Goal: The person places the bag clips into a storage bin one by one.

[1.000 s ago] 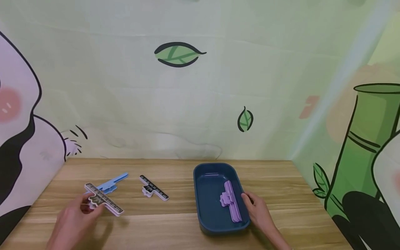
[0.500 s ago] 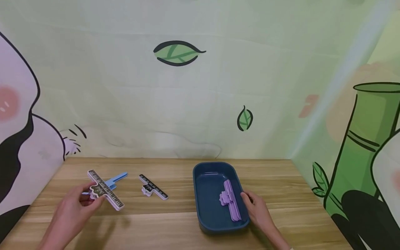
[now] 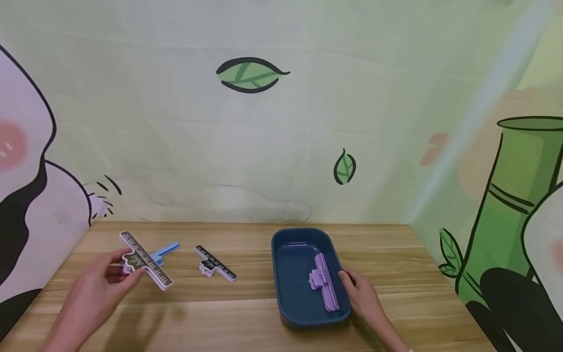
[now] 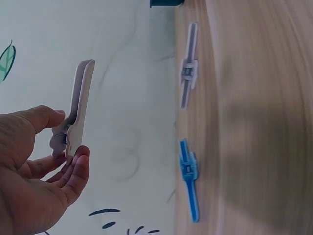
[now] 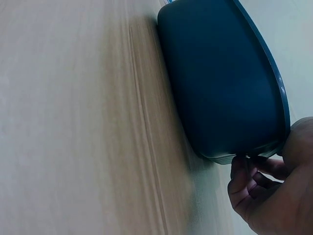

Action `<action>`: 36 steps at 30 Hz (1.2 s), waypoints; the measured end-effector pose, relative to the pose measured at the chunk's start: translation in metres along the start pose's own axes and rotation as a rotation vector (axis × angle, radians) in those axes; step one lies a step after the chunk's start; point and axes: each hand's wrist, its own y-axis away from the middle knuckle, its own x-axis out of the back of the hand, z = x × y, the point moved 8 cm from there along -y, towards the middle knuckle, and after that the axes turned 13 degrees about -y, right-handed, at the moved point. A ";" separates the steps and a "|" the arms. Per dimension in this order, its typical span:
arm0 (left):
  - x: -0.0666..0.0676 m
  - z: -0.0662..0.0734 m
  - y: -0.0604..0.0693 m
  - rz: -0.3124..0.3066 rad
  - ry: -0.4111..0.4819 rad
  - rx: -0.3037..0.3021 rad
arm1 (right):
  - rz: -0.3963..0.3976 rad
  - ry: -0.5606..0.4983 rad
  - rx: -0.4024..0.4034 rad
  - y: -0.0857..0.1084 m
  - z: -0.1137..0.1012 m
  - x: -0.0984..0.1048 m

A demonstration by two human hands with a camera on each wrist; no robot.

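Head view: from above, forward and down across the wooden tabletop (image 3: 228, 318). Wrist views: close, rolled sideways; left faces a keyboard-printed clip (image 4: 84, 98), right a navy tub (image 5: 220, 83). The head view shares both.

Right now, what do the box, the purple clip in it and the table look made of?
Box: probably plastic, smooth, slightly glossy, given its soft highlights.
Purple clip: likely plastic, smooth, evenly coloured.
Table: matte, streaked with grain; real wood or printed, I can't tell.
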 end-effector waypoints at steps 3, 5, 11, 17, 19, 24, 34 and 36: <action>0.008 0.003 -0.001 0.016 -0.003 -0.004 | -0.004 -0.004 0.000 0.000 0.000 0.000; 0.014 0.005 -0.002 0.028 0.004 -0.012 | -0.005 -0.010 -0.002 0.000 -0.001 0.000; 0.031 0.012 -0.004 0.109 0.034 -0.058 | -0.006 -0.013 -0.009 0.000 0.001 0.000; 0.044 0.017 -0.002 0.185 0.002 -0.057 | -0.006 -0.006 -0.002 0.000 0.001 0.000; 0.045 0.018 -0.003 0.182 -0.014 -0.039 | -0.006 -0.009 -0.002 0.000 0.001 0.000; 0.046 0.018 -0.004 0.178 -0.023 -0.046 | -0.003 -0.014 -0.002 0.000 0.001 0.000; 0.041 0.023 -0.004 0.159 0.008 -0.134 | -0.001 -0.006 -0.003 0.000 0.000 0.000; 0.041 0.024 -0.005 0.159 0.001 -0.142 | -0.002 -0.006 0.003 0.000 -0.001 0.000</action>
